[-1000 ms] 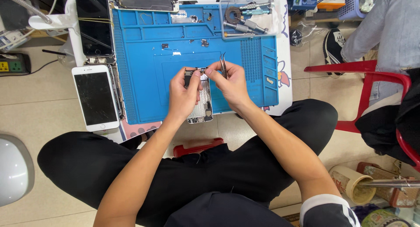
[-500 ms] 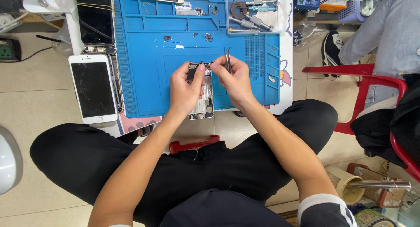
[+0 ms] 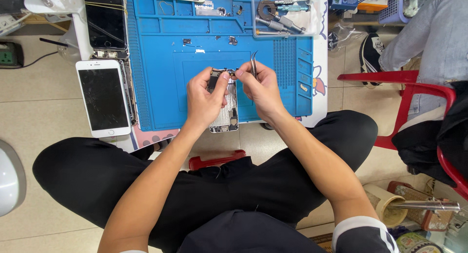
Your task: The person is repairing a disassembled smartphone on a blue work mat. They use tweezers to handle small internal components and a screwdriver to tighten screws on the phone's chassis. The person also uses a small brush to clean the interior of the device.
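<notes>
We found the opened phone chassis lying on the near edge of the blue work mat, its near end overhanging the mat toward the person's lap. The left hand lay over the chassis's left side, fingers curled down upon it and thumb pressed at its far end. The right hand met it there, thumb and forefinger pinched on a small part too tiny for us to identify, while the curved tweezers were tucked in the same hand, tips pointing away from the person.

We judged the chief risk to be loss of the small part: the pinch was fine, and a slip would drop it into the chassis or onto the floor between the knees. The tweezers, held idle beside the working fingers, could scrape the exposed boards if the hand rotated. The overhanging chassis could tip off the mat under uneven pressure from the left hand.

Loose screws and fittings lay unsecured on the mat farther off; a sweeping sleeve or wrist could scatter them. A white phone with a dark screen rested to the left, just beside the mat.
</notes>
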